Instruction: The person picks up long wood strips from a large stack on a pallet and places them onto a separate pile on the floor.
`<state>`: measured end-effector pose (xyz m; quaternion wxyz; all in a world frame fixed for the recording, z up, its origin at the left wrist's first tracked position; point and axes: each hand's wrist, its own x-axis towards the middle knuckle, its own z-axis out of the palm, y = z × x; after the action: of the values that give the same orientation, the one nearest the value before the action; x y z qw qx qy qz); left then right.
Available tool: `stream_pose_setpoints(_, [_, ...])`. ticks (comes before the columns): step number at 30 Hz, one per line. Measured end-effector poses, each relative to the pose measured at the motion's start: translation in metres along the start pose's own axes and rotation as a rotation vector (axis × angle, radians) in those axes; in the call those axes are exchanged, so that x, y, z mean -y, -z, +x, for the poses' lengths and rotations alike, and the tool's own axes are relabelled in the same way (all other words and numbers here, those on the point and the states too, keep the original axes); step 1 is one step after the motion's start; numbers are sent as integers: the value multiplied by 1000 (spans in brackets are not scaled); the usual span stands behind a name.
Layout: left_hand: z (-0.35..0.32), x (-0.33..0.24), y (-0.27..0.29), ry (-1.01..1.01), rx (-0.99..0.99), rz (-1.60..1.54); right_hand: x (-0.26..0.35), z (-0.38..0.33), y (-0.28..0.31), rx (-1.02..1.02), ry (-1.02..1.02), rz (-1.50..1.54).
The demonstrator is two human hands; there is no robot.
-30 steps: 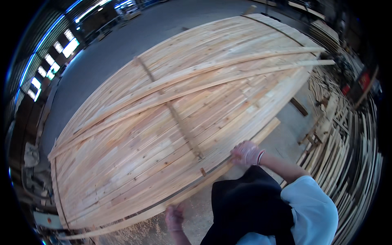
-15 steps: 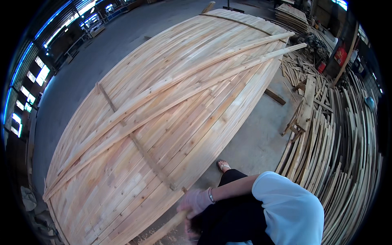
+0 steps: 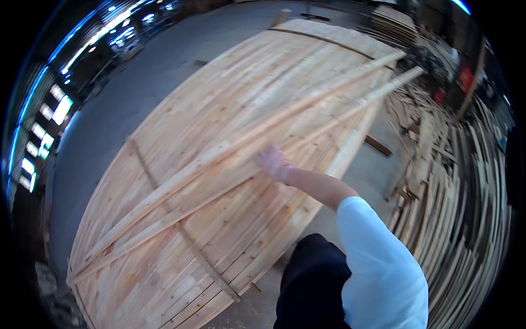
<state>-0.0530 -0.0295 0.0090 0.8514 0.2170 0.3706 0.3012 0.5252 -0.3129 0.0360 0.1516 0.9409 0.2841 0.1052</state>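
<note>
Right hand (image 3: 274, 164): pale pinkish, apparently gloved, blurred; placed over the plank panel (image 3: 219, 109), at the lower strip. Whether its fingers are clamped on wood or merely rested there cannot be told. Left hand: cannot be seen; its grip cannot be made out.

Lower strip (image 3: 378, 97): long, straight-sided, pale timber; laid slantwise on the panel, its far end carried past the panel's right edge. Upper strip (image 3: 252, 135): similar; laid on the panel farther from the person, the two nearly brought together at the panel's left end.

Panel: broad, formed of light boards set side by side, marked with knots and grain, its outline bowed by the lens. Cross batten (image 3: 192, 242): thin, grey-brown, run across the panel beneath both strips. Dark timber (image 3: 378, 146): jutting from the panel's right side.

Floor (image 3: 109, 120): smooth, grey, spread left of the panel. Windows (image 3: 41, 131): bright, set in the wall beyond that floor. Board stack (image 3: 394, 21): flat, layered, kept beyond the panel's far end. Slender sticks (image 3: 471, 219): rough, heaped lengthwise right of the panel.
</note>
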Motion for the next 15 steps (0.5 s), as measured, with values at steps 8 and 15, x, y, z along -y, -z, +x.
stream_pose_setpoints(8, [55, 69, 53, 688, 21, -1040, -7, 33, 6, 169, -88, 79])
stream_pose_setpoints(15, [52, 66, 67, 437, 255, -878, 32, -82, 86, 746, 390, 263])
